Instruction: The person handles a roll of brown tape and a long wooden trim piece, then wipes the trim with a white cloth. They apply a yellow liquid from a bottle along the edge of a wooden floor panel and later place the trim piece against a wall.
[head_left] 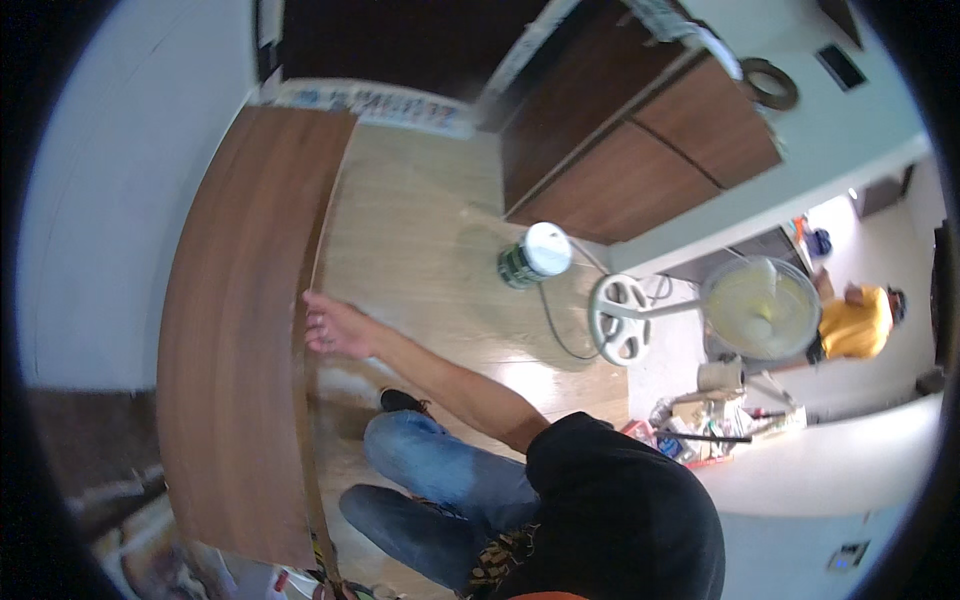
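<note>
A long wood-grain brown board (235,330) lies along my left, its pale narrow edge facing me. My right hand (335,328) reaches across to that edge, about midway along it. Its fingers are curled in, and the thumb and forefinger meet at the edge; whatever they pinch is too thin to make out. At the near end of the board, a small yellow-and-black object (318,552) sits against the edge. Just below it, a sliver of my left hand (338,591) shows at the picture's bottom; its fingers are mostly cut off.
A lidded paint bucket (537,255) stands on the pale wood floor. Beyond it are a white pedestal fan (620,320), its cable and brown cabinets (640,170). Assorted clutter (705,420) lies at right. A person in a yellow shirt (857,322) is farther off. A white wall (120,200) borders the board.
</note>
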